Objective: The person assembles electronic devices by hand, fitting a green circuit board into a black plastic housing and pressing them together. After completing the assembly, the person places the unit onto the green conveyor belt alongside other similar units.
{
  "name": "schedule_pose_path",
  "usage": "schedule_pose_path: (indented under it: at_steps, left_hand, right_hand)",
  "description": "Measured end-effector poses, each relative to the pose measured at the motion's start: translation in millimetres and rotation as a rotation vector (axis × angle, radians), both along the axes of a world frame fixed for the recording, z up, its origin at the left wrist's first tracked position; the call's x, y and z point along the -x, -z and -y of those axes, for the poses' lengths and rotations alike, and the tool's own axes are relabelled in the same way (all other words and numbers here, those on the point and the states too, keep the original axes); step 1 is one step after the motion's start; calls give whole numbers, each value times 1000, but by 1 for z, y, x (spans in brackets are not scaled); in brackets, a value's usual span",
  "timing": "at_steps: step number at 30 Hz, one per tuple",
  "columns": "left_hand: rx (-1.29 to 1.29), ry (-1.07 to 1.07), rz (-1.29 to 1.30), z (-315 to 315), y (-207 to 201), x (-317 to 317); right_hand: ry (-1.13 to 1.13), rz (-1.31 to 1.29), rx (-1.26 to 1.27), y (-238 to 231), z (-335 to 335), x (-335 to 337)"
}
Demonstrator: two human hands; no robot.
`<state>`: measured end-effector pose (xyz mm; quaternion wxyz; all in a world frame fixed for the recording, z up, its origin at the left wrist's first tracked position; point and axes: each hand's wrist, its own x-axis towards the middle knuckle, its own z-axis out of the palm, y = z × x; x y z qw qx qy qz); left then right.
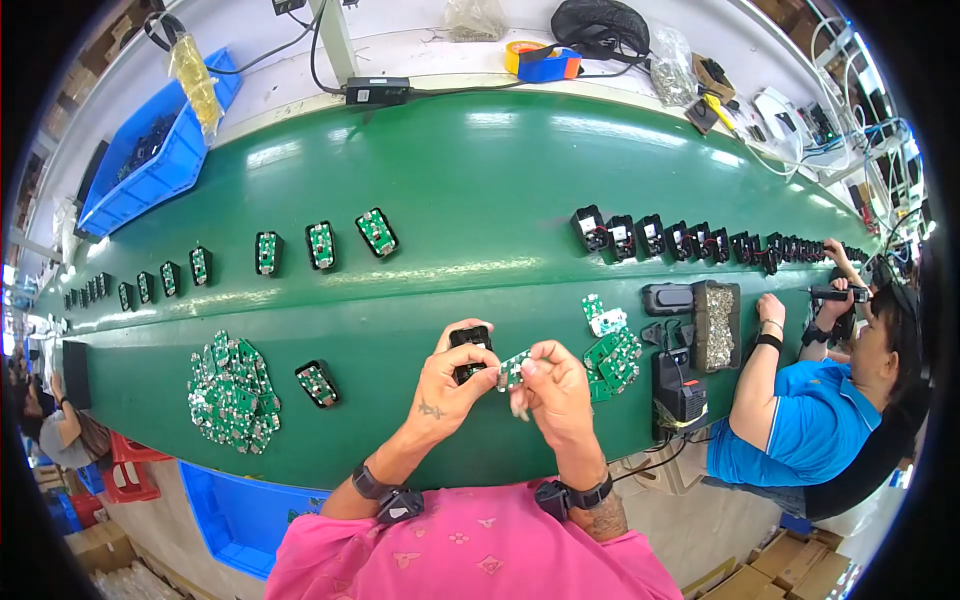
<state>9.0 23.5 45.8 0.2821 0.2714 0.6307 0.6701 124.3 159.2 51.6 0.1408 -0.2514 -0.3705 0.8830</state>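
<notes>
My left hand (448, 385) is closed around a small black plastic housing (470, 340), its open side facing up. Between the fingertips of my right hand (558, 392) is a green circuit board (513, 370), tilted and close beside the housing; my left thumb and finger come near or touch its edge. Left of my hands, a black housing with a green board inside (317, 384) lies alone. A heap of green circuit boards (235, 395) is farther left. Just right of my right hand lies a smaller pile of boards (613, 360).
Housings with boards (320, 245) line the bench's far left. Black housings with wires (620, 238) run along the right. A tray of small metal parts (716, 325) and a black device (680, 388) stand right, near a co-worker in blue (815, 420). Blue bins (150, 165) sit left and below.
</notes>
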Motion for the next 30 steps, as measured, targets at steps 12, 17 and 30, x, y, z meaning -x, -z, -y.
schedule_pose_path:
  at_steps: [12,17,30]
  left_hand:
    - [-79,134,59,3,-3,-5]
    - [-77,179,277,1,-13,-4]
    - [75,155,403,2,-14,-3]
  right_hand:
    - [-4,106,-178,-7,6,-1]
    - [-26,191,-471,-10,4,-1]
    - [120,349,-1007,-21,13,-1]
